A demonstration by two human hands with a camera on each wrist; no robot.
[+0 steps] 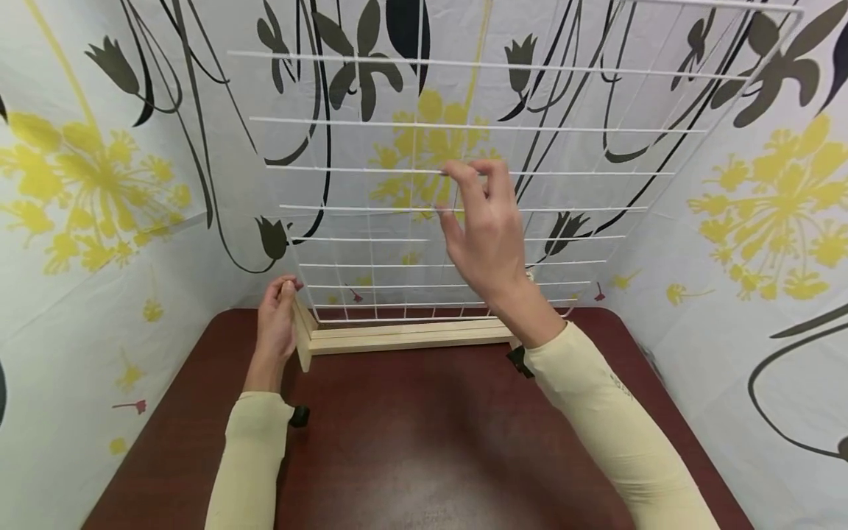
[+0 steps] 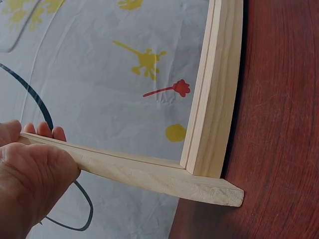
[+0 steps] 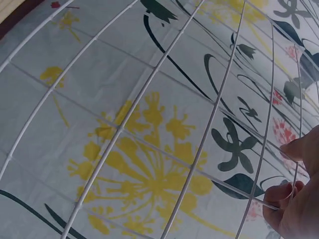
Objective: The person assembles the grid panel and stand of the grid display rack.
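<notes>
A white wire grid panel (image 1: 371,123) stands upright at the back of the table, its lower edge at a pale wooden base bar (image 1: 411,338). My right hand (image 1: 489,239) reaches up to the grid's middle; thumb and fingers pinch its wires, as the right wrist view also shows. At the base's left end my left hand (image 1: 275,320) grips the upper part of a wooden side piece (image 2: 159,180), thumb on one face and fingertips past the other. That side piece joins the long bar in a corner close to the tabletop. My right forearm hides the base's right end.
The dark red-brown table (image 1: 411,434) spreads out in front of the base. A white cloth backdrop (image 1: 93,309) printed with yellow and dark flowers surrounds it on the left, back and right. Small black devices (image 1: 299,417) sit at both wrists.
</notes>
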